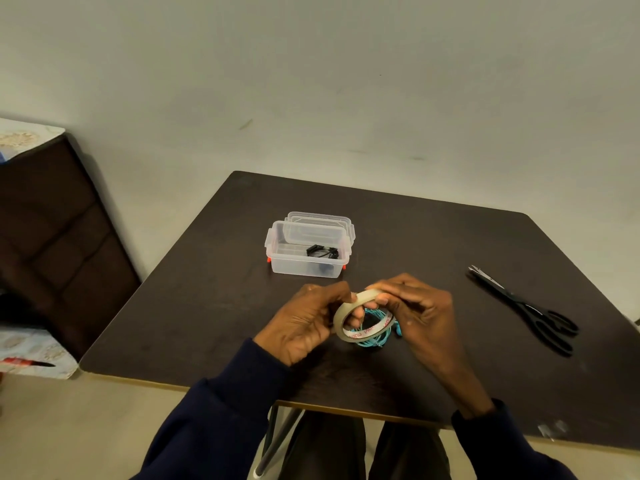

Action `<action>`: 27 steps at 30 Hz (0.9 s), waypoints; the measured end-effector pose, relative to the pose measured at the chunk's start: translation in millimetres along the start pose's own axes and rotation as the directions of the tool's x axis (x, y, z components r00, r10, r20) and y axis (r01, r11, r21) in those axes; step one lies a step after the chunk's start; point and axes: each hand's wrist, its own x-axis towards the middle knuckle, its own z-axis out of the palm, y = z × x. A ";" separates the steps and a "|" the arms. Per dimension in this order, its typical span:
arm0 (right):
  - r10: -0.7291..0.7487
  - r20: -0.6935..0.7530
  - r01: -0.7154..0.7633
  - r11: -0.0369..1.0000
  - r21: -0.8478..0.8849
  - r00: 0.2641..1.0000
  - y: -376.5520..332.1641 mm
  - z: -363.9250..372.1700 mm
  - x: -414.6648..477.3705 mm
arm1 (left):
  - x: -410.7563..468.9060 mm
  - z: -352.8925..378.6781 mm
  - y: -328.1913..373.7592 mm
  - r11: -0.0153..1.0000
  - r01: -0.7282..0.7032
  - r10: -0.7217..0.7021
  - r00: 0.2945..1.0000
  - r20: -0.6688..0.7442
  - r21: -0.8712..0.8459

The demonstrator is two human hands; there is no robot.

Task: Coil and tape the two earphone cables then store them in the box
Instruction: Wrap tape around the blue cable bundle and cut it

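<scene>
Both hands pinch the tape roll [360, 315] above the tabletop [415, 244], left hand [304, 323] at its rim, right hand [414, 306] over the top; teal earphone coil [372, 336] beneath (light, springy: grip across the loops), black one [322, 251] lies in the box [304, 265]

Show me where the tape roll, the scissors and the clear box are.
tape roll [341, 311], head view, left outer band.
scissors [519, 299], head view, near the pivot.
clear box [304, 268], head view, front wall.
</scene>
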 end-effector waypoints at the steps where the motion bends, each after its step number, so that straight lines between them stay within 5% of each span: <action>1: -0.019 0.015 0.020 0.999 -0.045 1.000 -1.3 -1.0 0.1 | 0.2 -0.8 -0.3 1.000 -0.003 0.003 1.000 -0.001 0.005; 6: -0.129 0.170 0.183 0.918 -0.351 0.977 -12.8 -12.2 3.1 | 3.8 -1.2 -4.3 0.996 -0.014 0.014 1.000 0.004 0.092; 12: -0.183 0.211 0.264 0.839 -0.476 0.960 -20.5 -13.6 -0.3 | 7.0 -0.2 -9.8 0.985 -0.022 0.028 0.999 -0.035 0.170; 27: -0.106 0.083 0.123 0.965 -0.232 0.991 -3.6 -12.8 -3.3 | 7.1 -5.2 -7.3 0.998 0.040 -0.036 0.997 0.074 -0.045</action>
